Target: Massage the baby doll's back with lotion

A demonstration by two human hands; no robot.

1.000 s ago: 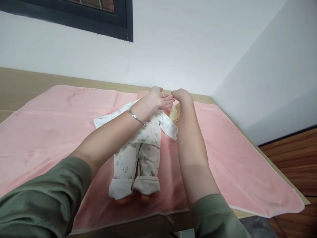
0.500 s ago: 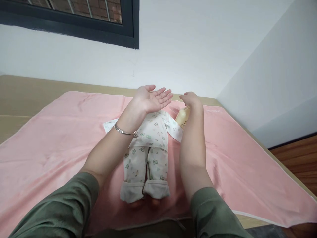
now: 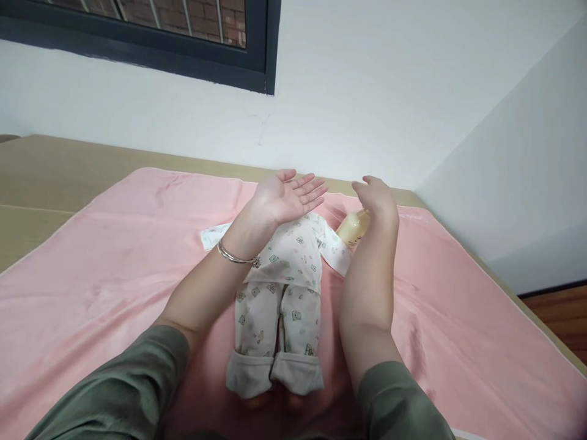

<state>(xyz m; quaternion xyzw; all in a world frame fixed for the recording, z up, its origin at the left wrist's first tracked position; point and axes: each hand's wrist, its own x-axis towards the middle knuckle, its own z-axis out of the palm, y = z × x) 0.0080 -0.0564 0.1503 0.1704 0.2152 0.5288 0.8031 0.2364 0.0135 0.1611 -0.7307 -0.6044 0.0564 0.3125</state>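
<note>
My left hand (image 3: pixel 291 194) is palm up with its fingers stretched out and holds nothing. It hovers over the upper end of a doll in a white printed top (image 3: pixel 293 256) and trousers (image 3: pixel 300 318) with turned-up cuffs. The doll lies on its back on a pink cloth (image 3: pixel 183 201); my left hand and wrist hide its head. My right hand (image 3: pixel 376 197) is bent at the wrist, its visible fingers apart with nothing between them. Just below it lies a pale yellow bottle (image 3: pixel 352 227), partly behind my wrist and beside the doll's sleeve. A silver bangle (image 3: pixel 233 259) circles my left wrist.
The pink cloth covers most of a wooden table (image 3: pixel 59 165), which stands against a white wall (image 3: pixel 348 91). A dark-framed window (image 3: pixel 197 64) with bars is at the upper left. Brown wood (image 3: pixel 564 315) shows at the right edge.
The view has shifted, so the scene sits further right and slightly lower. My right hand has moved away from my left, widening the gap between them. My left hand stays open, palm up.
</note>
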